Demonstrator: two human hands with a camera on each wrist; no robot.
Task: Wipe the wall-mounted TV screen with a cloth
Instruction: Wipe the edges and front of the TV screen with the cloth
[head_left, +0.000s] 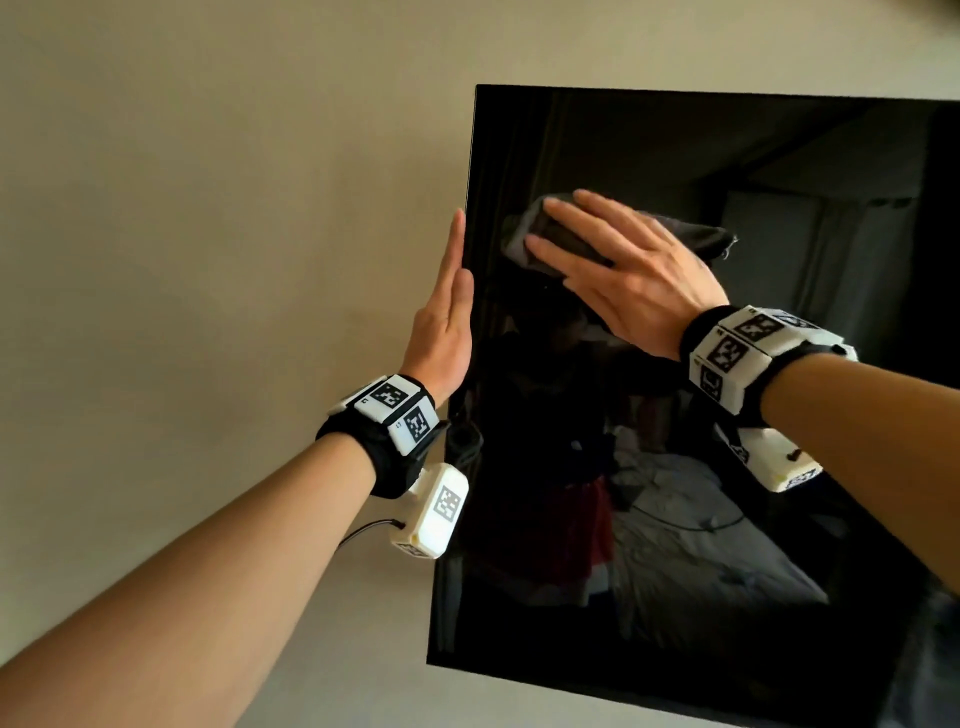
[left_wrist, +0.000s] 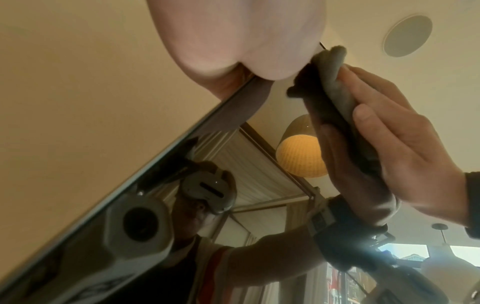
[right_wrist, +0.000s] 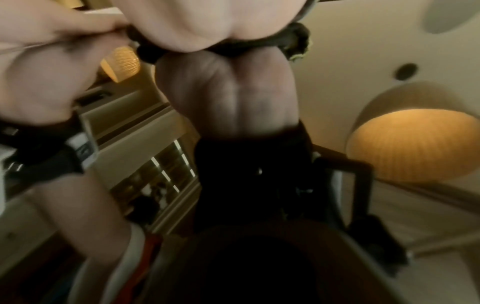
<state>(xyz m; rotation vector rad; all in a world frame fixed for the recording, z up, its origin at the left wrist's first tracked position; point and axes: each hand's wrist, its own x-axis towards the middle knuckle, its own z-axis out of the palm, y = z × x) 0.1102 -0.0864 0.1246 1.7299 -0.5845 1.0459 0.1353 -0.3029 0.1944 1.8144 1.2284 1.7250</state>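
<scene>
The TV screen hangs on the beige wall in front of me, and most of its dark glass lies below and to the right of where I am working. I see no clear line between wiped and unwiped glass, so I cannot tell how much is already done. Judging from where my cloth sits, in the upper left part near the left edge, I take it the wiping is under way and that the broad middle, the right side and the whole lower half may yet need passes.

My left hand stands flat and upright against the screen's left edge, fingers straight together, holding nothing; it seems to steady the panel.

My right hand lies spread on the glass with fingers straight, pressing the cloth flat to the screen rather than clutching it. My grip there is only a flat press of palm and fingers.

The cloth is dark grey and folded; part of it pokes out beyond my fingertips and part trails to the right of my hand. In the left wrist view it sits squeezed between my fingers and their reflection, just beside the screen's upper left edge.
</scene>
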